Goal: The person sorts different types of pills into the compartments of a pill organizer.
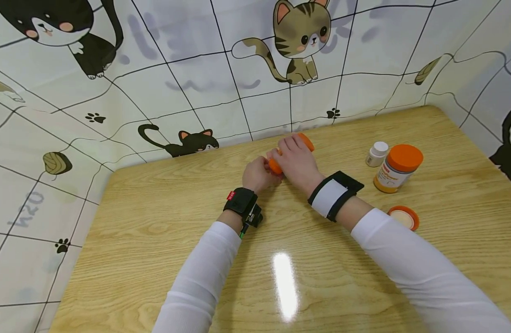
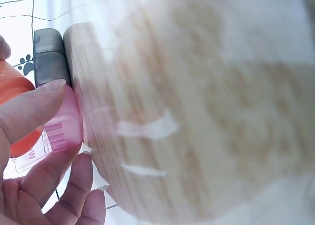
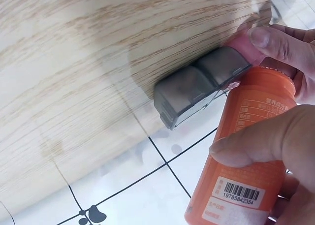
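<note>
My right hand [image 1: 295, 159] grips an orange bottle [image 3: 216, 166] with a barcode label, lying well over on its side near the back edge of the table. Its mouth end meets a pill box [image 3: 184, 89] with dark grey and pink lidded compartments. In the left wrist view, my left thumb and a finger pinch the pink part of the box [image 2: 71, 112], while the other fingers curl loosely below. From the head, the left hand [image 1: 257, 175] sits just left of the bottle and the box is hidden. The bottle's opening is covered by fingers and box.
To the right stand a small white bottle [image 1: 377, 154] and a jar [image 1: 399, 169] with an orange lid. Nearer me, an orange cap [image 1: 404, 218] lies with its pale inside up. A cat-print sheet [image 1: 197, 92] rises behind the wooden table [image 1: 168, 231].
</note>
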{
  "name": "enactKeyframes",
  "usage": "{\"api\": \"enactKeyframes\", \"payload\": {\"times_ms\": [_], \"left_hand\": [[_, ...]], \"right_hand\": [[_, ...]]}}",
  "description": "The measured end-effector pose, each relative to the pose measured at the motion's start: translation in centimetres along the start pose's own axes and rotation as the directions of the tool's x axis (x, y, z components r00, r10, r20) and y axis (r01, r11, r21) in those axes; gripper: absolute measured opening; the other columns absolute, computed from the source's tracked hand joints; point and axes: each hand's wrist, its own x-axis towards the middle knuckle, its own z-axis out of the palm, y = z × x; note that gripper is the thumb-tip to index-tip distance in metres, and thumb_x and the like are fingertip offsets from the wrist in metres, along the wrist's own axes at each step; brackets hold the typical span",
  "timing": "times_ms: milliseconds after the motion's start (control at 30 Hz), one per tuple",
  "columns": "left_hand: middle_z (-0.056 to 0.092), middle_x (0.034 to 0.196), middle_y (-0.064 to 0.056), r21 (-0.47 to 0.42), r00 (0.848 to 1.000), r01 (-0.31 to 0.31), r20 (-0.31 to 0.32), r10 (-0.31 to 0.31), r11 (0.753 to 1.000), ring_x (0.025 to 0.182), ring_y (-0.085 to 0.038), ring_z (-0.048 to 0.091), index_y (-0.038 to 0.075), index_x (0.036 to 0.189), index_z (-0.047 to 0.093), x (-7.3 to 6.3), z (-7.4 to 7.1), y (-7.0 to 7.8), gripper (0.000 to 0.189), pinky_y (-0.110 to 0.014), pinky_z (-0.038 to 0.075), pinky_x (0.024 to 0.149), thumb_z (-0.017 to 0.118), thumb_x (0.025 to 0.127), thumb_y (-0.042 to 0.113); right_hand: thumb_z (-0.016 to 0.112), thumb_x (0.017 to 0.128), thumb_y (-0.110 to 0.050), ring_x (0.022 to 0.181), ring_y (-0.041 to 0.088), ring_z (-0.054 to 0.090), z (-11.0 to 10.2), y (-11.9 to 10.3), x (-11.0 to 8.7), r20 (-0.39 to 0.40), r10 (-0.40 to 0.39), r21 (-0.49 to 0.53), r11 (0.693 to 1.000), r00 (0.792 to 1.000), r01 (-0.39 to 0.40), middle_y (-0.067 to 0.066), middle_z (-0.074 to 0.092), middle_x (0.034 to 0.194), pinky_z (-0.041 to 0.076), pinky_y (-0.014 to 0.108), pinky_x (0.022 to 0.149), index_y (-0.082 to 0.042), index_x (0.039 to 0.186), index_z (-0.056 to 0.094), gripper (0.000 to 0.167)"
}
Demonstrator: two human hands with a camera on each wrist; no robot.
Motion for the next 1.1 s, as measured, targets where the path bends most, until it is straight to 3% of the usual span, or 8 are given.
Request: {"api": "enactKeyframes", "payload": {"times_ms": [200, 400, 600, 867, 933, 1000, 1100], "left_hand": [[0.072, 0.120, -0.014, 0.011, 1.000, -0.007, 0.001, 0.007, 1.000, 0.107, -0.030, 0.067, 0.000, 0.118, 0.064, -0.1, 0.0, 0.1, 0.047, -0.038, 0.052, 0.090, 0.085, 0.080, 0.018], [0.073, 0.116, -0.015, 0.016, 1.000, -0.006, -0.010, 0.006, 1.000, 0.104, -0.031, 0.067, 0.000, 0.113, 0.064, -0.2, 0.0, 0.1, 0.044, -0.037, 0.052, 0.084, 0.086, 0.080, 0.022], [0.073, 0.115, -0.014, 0.008, 1.000, -0.008, -0.014, 0.008, 1.000, 0.103, -0.030, 0.067, 0.000, 0.111, 0.064, -0.4, -0.1, 0.3, 0.044, -0.033, 0.050, 0.079, 0.086, 0.080, 0.022], [0.073, 0.119, -0.014, 0.025, 1.000, 0.000, -0.009, 0.000, 1.000, 0.105, -0.030, 0.068, 0.000, 0.113, 0.064, -0.6, -0.2, 0.5, 0.045, -0.032, 0.049, 0.078, 0.086, 0.081, 0.024], [0.073, 0.119, -0.014, 0.025, 1.000, 0.003, -0.004, -0.003, 1.000, 0.104, -0.030, 0.067, 0.000, 0.113, 0.064, -0.6, -0.2, 0.5, 0.046, -0.031, 0.047, 0.076, 0.086, 0.081, 0.024], [0.073, 0.118, -0.014, 0.022, 1.000, 0.010, 0.003, -0.010, 1.000, 0.103, -0.030, 0.067, 0.000, 0.113, 0.063, -0.6, -0.2, 0.5, 0.045, -0.029, 0.045, 0.073, 0.086, 0.081, 0.023], [0.073, 0.115, -0.014, 0.024, 1.000, 0.016, 0.011, -0.016, 1.000, 0.096, -0.028, 0.064, 0.000, 0.113, 0.063, -0.4, -0.2, 0.4, 0.044, -0.027, 0.041, 0.070, 0.085, 0.081, 0.021]], "right_hand": [[0.074, 0.090, -0.007, 0.118, 0.036, 0.053, 0.0, 0.1, -0.1, 0.008, 0.014, 0.045, 0.999, 1.000, -0.015, 0.019, 0.060, 0.121, 0.037, 0.044, 0.112, -0.009, 0.121, 0.065, 0.033], [0.073, 0.092, -0.006, 0.124, 0.038, 0.052, -0.1, 0.4, -0.3, 0.057, 0.049, 0.091, 0.994, 0.997, -0.055, 0.021, 0.059, 0.125, 0.034, 0.048, 0.117, -0.007, 0.127, 0.063, 0.036], [0.067, 0.093, 0.001, 0.122, 0.041, 0.053, 0.0, 0.7, -0.6, 0.058, 0.077, 0.129, 0.988, 0.995, -0.084, 0.023, 0.060, 0.120, 0.036, 0.050, 0.115, -0.004, 0.124, 0.063, 0.031], [0.066, 0.093, 0.002, 0.121, 0.043, 0.056, 0.3, 1.8, -0.8, 0.149, 0.135, 0.232, 0.958, 0.980, -0.167, 0.024, 0.063, 0.124, 0.036, 0.053, 0.115, -0.003, 0.130, 0.060, 0.037], [0.064, 0.091, 0.005, 0.122, 0.044, 0.056, 0.0, 2.1, -1.0, 0.167, 0.150, 0.289, 0.938, 0.974, -0.194, 0.025, 0.062, 0.125, 0.037, 0.053, 0.114, -0.002, 0.131, 0.059, 0.041], [0.065, 0.088, 0.008, 0.121, 0.045, 0.056, -0.4, 2.4, -1.3, 0.185, 0.175, 0.379, 0.895, 0.967, -0.235, 0.027, 0.061, 0.127, 0.041, 0.054, 0.111, 0.000, 0.134, 0.056, 0.047], [0.068, 0.083, 0.008, 0.120, 0.045, 0.058, -1.0, 2.8, -2.0, 0.209, 0.214, 0.548, 0.783, 0.954, -0.296, 0.029, 0.058, 0.131, 0.045, 0.056, 0.107, 0.004, 0.138, 0.050, 0.058]]}}
